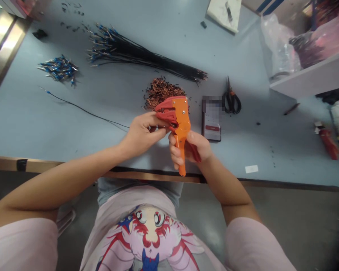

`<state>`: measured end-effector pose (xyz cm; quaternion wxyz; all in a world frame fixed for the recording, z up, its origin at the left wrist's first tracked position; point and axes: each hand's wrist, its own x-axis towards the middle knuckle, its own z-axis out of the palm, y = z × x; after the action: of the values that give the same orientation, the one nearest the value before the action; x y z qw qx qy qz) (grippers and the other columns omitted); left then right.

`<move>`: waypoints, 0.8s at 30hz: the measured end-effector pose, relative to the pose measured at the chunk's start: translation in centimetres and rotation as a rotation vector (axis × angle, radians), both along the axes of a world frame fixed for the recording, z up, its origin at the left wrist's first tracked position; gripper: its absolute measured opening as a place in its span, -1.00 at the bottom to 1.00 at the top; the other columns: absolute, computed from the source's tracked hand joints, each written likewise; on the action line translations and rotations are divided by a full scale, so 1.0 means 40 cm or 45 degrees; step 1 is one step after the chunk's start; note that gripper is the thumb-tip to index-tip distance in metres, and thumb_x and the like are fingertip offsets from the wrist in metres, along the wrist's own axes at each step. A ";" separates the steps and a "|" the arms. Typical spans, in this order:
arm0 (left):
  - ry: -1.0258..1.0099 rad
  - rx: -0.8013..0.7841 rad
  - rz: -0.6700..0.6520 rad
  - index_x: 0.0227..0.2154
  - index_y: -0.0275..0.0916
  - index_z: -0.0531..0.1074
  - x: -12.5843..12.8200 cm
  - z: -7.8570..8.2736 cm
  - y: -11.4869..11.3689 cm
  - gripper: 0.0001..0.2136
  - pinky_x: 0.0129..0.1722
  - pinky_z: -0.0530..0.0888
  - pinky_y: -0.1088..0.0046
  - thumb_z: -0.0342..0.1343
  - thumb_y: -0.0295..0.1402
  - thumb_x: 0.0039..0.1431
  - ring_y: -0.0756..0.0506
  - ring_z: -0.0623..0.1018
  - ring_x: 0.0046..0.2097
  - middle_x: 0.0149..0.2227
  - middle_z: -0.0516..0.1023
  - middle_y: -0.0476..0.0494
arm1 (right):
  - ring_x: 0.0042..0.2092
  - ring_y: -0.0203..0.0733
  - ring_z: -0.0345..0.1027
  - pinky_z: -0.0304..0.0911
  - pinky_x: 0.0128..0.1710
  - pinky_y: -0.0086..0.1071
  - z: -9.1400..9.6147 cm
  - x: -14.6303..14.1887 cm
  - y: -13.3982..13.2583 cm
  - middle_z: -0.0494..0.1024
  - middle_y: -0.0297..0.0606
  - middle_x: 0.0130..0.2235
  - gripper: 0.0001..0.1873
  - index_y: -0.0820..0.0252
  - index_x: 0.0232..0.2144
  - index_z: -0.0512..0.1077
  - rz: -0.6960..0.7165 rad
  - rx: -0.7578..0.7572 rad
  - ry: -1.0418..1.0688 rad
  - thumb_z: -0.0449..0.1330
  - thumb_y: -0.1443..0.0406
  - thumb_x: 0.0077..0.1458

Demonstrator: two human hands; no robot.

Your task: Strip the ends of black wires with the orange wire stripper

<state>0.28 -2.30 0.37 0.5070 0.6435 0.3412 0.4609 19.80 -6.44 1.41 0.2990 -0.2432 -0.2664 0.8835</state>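
The thin black wire [113, 119] is the likeliest point of trouble: it is fine and held only by a pinch, so a slack grip or a sideways tug could let it slip from the mouth of the wire stripper [179, 120]. The left hand's [141, 135] fingertips sit right beside the red jaws, so squeezing the handles with the fingers that close could nip skin. A hard pull could also drag the wire's loose, blue-tipped end across the bench.

The stripper is orange with red jaws and a red lower lever, and it is held upright in the air above the front edge of the light blue workbench [25, 124]. The right hand's [192, 150] fingers are clenched around its handles. The left hand's fingers are curled tightly, pinching the wire at the jaws, though they hide exactly where it enters.

Just behind the stripper lies a heap of copper-coloured wire scraps [164, 92]. Farther behind it is a long bundle of black wires with blue terminals [147, 56], and a smaller pile of blue-ended pieces [58, 68] lies well to its left. To its right are a blurred phone [211, 128] and black-handled scissors [231, 99].
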 end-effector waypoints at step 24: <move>-0.017 0.075 0.063 -0.39 -0.19 0.63 0.008 -0.001 -0.017 -0.81 -0.36 0.44 0.49 0.13 -0.55 0.09 -0.02 0.57 -0.30 -0.28 0.64 -0.05 | -0.35 -0.15 0.54 0.58 -0.30 -0.10 -0.016 0.017 0.004 0.55 -0.23 -0.33 -0.56 0.30 -0.14 0.36 0.110 0.034 0.164 0.32 0.08 0.12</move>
<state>0.60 -2.99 0.32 0.4787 0.6462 0.3399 0.4875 20.47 -6.28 0.76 0.2802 -0.1702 -0.2688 0.9057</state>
